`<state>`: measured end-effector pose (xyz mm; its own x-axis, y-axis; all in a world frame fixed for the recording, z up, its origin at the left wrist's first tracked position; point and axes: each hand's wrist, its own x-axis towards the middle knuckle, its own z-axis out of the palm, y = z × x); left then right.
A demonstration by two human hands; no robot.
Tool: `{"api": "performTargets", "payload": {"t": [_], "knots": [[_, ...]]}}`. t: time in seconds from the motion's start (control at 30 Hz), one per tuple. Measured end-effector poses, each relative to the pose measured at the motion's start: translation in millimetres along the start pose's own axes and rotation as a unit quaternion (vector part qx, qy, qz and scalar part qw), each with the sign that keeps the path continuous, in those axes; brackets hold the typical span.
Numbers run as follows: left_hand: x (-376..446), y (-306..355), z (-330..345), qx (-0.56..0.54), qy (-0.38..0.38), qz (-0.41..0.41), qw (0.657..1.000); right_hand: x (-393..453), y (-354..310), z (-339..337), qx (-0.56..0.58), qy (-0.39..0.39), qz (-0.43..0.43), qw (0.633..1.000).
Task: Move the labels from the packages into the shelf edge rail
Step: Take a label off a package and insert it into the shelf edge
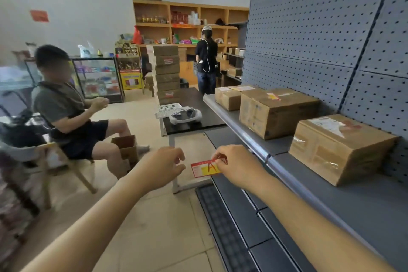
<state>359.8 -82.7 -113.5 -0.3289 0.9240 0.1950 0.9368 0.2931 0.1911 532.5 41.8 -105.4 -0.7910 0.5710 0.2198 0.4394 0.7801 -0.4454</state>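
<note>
My right hand (237,165) pinches a red and yellow price label (204,168) by its right end, holding it in the air just left of the shelf edge rail (254,146). My left hand (164,166) hovers a little to the label's left, fingers curled and apart, holding nothing. Three cardboard packages stand on the grey shelf: a near one (337,148), a middle one (276,112) with a red and yellow label (273,96) lying on top, and a far one (229,97) with a pale label on it.
Lower grey shelves (242,216) jut out below my arms. A dark table (198,117) with a white basket stands ahead, behind it a stack of boxes (166,73). A person sits on a chair at left; another stands at the far wooden shelves.
</note>
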Motion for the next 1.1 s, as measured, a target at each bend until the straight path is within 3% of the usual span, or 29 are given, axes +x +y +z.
{"api": "performTargets", "payload": {"t": [0.5,0.83,1.1], "knots": [[159,-99,28,0.003,0.012,-0.054,0.998,207,44,35,0.041,-0.017,-0.04,0.998],[275,-175,58,-0.017,-0.016,-0.011,1.0,325,76,60,0.039,0.002,0.023,0.999],[390,-249,58,-0.004,-0.05,0.079,0.996,415,96,87,0.027,0.045,0.111,0.992]]}}
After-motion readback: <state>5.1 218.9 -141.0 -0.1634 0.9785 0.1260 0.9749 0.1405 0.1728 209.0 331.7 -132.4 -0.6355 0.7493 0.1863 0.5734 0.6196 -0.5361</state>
